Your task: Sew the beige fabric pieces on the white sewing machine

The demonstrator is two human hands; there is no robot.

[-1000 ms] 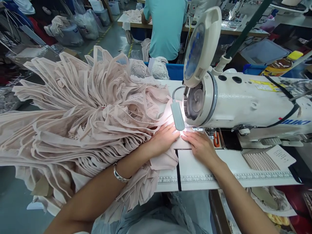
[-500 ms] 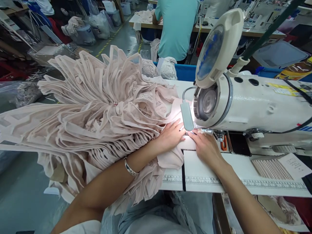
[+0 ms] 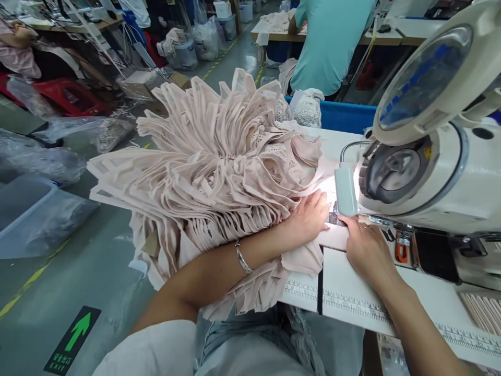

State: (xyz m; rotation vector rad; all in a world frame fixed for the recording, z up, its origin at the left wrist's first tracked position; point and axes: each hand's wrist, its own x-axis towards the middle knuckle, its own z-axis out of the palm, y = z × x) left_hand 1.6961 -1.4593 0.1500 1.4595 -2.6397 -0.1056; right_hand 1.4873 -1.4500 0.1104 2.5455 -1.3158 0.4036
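Fingertips of the left hand (image 3: 309, 216) and right hand (image 3: 368, 248), nearly meeting half a second ago, now stand a little apart, with a small metal plate (image 3: 334, 215) showing between them. Largest is the white counter (image 3: 346, 269), with a ruler strip (image 3: 352, 305) along its near edge and the white sewing machine (image 3: 475, 167) on its right side. Nearly as big, the heap of pale pink fabric (image 3: 219, 183) spreads over the counter's left part and hangs past its edge. Beyond the counter sits a person in a teal shirt (image 3: 329, 47), and nearer, a blue bin (image 3: 346, 117) stands beside white lace cups (image 3: 308, 109). The left hand lies palm down and open on the fabric's right edge; the right is palm down, index finger reaching under the lamp, and whether it grips anything I cannot tell. A small pale green lamp (image 3: 345, 190) hangs between the machine head and the fabric, lighting the cloth by the fingers. Smaller yet are an orange tool (image 3: 402, 248) right of the right hand and a silver bracelet (image 3: 243, 258) on the left wrist.
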